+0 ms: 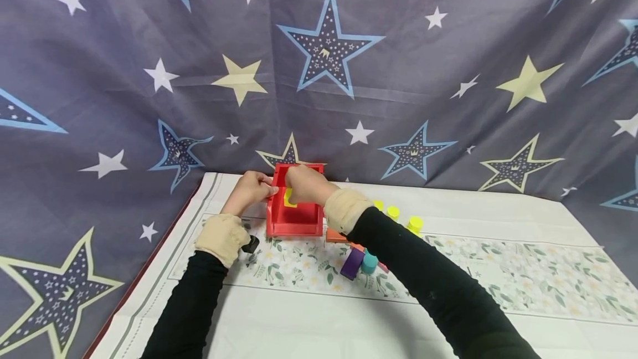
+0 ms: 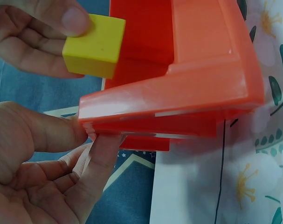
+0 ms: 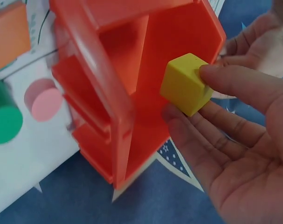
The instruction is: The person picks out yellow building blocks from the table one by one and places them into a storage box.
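Note:
A red open-sided plastic box (image 1: 295,232) stands near the back edge of the table. My left hand (image 1: 249,188) pinches its left side wall between thumb and fingers, as the left wrist view shows closely. The right hand (image 1: 308,184) reaches over the box from the right. Between its thumb and fingers it holds a yellow cube (image 3: 185,86), which is at the box's opening. In the right wrist view the red box (image 3: 106,79) lies behind and left of the cube, with its inside walls showing. Part of the box is hidden by the right hand in the head view.
To the right of the box lie an orange block (image 1: 336,236), a purple block (image 1: 351,263) and a teal cylinder (image 1: 369,263). Several yellow pieces (image 1: 415,224) stand beyond the right forearm. A pink cylinder (image 3: 44,100) is beside the box. A star-patterned curtain (image 1: 324,115) hangs behind the table.

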Demonstrator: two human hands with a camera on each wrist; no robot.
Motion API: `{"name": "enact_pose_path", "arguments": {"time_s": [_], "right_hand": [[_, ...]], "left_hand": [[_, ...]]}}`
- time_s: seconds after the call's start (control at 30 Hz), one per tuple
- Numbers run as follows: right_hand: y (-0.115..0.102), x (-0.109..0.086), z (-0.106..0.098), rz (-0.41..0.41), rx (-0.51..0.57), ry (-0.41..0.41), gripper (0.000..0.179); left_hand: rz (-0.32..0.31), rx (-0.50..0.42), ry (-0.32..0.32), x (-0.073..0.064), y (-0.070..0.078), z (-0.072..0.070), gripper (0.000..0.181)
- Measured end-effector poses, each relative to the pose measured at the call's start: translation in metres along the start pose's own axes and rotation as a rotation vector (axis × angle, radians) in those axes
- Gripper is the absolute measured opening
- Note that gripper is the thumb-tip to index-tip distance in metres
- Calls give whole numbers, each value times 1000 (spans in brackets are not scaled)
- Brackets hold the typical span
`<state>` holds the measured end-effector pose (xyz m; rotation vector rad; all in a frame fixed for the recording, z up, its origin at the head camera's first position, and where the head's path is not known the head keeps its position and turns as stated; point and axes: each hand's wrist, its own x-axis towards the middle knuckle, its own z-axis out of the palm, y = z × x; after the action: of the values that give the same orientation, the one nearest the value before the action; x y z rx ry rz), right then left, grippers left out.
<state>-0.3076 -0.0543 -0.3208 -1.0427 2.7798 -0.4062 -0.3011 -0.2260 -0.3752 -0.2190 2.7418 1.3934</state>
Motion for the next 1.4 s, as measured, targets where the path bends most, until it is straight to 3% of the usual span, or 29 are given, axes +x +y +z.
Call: {"name": "enact_pose_path", "arguments": {"time_s": [0.23, 0.6, 0.87, 1.17, 1.4], "right_hand": [[-4, 7, 8, 21, -13, -4, 50], [-1, 21, 13, 150, 11, 42, 31], [-3, 31, 14, 272, 74, 75, 3], [-3, 46, 24, 332, 63, 120, 6], [-8, 48, 36, 333, 60, 152, 8]], "left_hand": [[9, 6, 6, 0, 0, 0, 26], [5, -11, 6, -1, 0, 1, 28], [7, 10, 12, -2, 1, 0, 24], [42, 24, 31, -1, -2, -2, 23], [25, 39, 17, 0, -2, -1, 24]]}}
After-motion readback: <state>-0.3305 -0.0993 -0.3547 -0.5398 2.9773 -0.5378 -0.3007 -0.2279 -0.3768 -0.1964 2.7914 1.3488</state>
